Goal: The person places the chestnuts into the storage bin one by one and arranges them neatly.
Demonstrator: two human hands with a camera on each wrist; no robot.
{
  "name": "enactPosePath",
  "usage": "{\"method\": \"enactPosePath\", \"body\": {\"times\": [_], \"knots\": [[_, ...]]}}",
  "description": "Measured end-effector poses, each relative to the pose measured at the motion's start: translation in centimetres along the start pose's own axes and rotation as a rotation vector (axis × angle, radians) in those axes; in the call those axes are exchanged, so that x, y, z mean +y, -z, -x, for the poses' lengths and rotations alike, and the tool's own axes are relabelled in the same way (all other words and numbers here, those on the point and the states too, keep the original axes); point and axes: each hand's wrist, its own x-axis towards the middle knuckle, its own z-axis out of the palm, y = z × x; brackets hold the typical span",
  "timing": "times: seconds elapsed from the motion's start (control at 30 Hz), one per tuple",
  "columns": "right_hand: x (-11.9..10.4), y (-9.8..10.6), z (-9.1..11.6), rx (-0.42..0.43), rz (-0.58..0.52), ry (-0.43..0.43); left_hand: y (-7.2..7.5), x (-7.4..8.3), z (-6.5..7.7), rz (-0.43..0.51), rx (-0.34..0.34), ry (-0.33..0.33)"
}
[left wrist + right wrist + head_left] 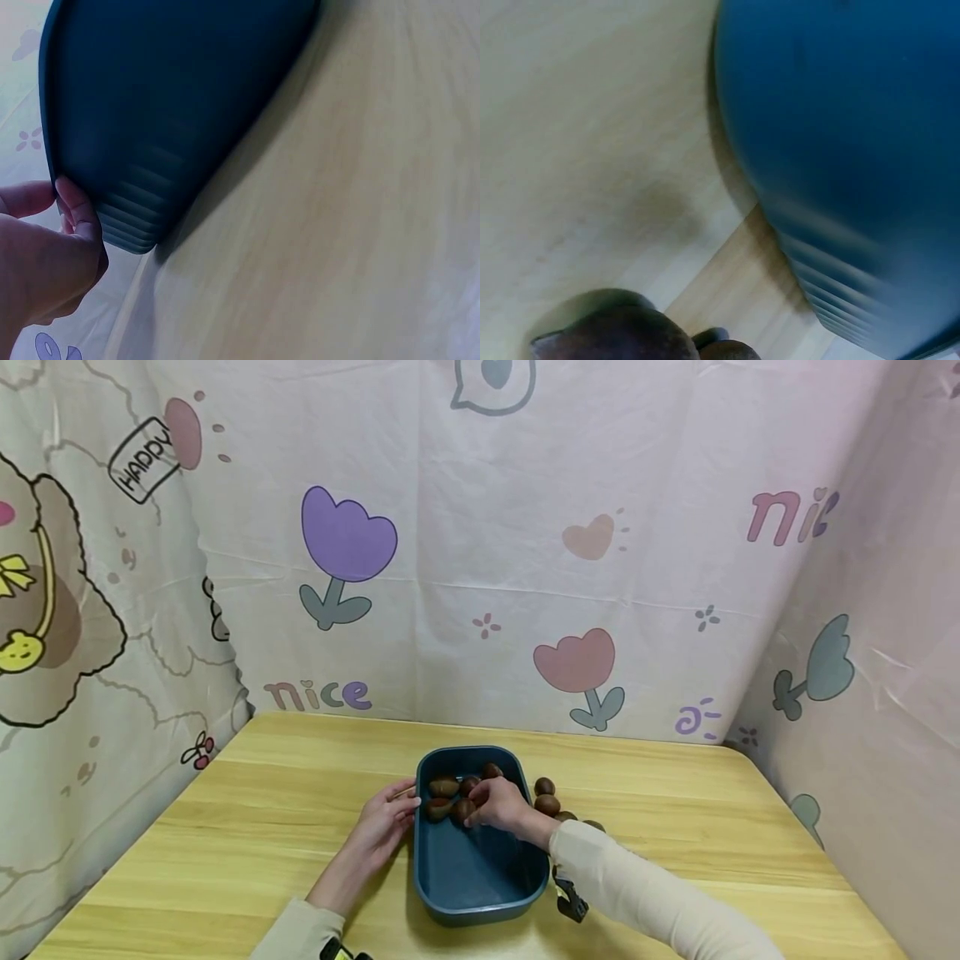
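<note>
A dark blue bin [480, 877] with rounded corners stands on the table. My left hand [378, 827] holds its left side; in the left wrist view, the thumb and fingers of the left hand [52, 255] pinch its rim. Inside the bin, toward the far end, lie several brown egg-shaped fruits [443, 787]. My right hand [501, 804] reaches over the right rim, its thumb and fingers curled at a brown egg-shaped fruit [462, 812] low in the bin. The right wrist view shows the bin's ribbed outer wall [825, 262] but not the hand.
More brown fruits [547, 805] lie in a line on the table right of the bin, partly behind the right forearm. Two of these fruits [622, 334] show in the right wrist view. The wooden table [300, 777] meets a printed cloth backdrop [465, 527] on the far side.
</note>
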Motion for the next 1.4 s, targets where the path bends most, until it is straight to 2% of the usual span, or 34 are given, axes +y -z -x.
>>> {"method": "enactPosePath", "body": {"times": [0.2,0.43,0.63,0.77,1.0,1.27,1.4], "knots": [[-0.9,1.0,-0.2,0.005,-0.003,-0.008,0.0,0.0,0.0,-0.006,0.005,0.007],[-2.8,3.5,-0.4,-0.025,-0.143,0.034,0.2,0.0,-0.3,-0.008,0.012,0.010],[-3.0,5.5,0.2,0.000,-0.150,0.058,0.3,-0.1,-0.3,-0.005,0.004,0.004],[-2.2,6.4,0.9,0.016,-0.159,0.070,0.3,-0.1,-0.1,-0.011,-0.001,-0.005],[0.2,8.0,2.9,0.078,-0.185,0.026,0.1,-0.2,-0.2,-0.008,0.009,0.003],[2.7,10.4,5.3,0.057,-0.240,-0.007,0.1,-0.2,-0.3,-0.008,0.003,0.000],[3.7,10.8,6.4,0.049,-0.196,-0.023,0.1,-0.1,-0.3,-0.007,-0.001,0.004]]}}
